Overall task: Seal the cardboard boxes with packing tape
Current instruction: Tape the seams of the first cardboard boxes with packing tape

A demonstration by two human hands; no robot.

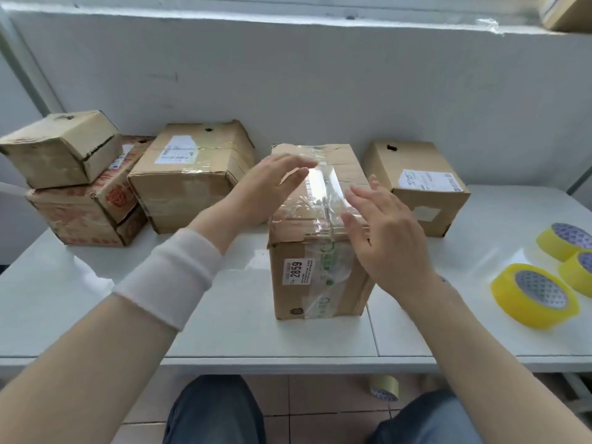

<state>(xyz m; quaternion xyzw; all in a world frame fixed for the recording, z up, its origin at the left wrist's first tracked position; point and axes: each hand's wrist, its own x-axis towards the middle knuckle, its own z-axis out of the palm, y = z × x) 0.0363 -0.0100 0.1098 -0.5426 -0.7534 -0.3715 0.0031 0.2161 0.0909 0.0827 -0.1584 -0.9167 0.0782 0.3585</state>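
Brown cardboard box with a 2859 sticker sits in the middle of the white table, right in front of the person, short end facing them. A clear glossy strip of packing tape runs lengthwise over the lid, away from them, and folds down the front face. Both hands hold nothing, fingers straight and a bit spread. The left hand is over the far-left part of the lid, and the right hand is at the near-right corner with its fingertips by the tape. Can't tell if they're actually pressing, the left one's blurry. The strip lies between the palms, so I'd guess smoothing along it comes next, with the right hand nearer the front fold. The nearest yellow tape roll lies well off to the right.
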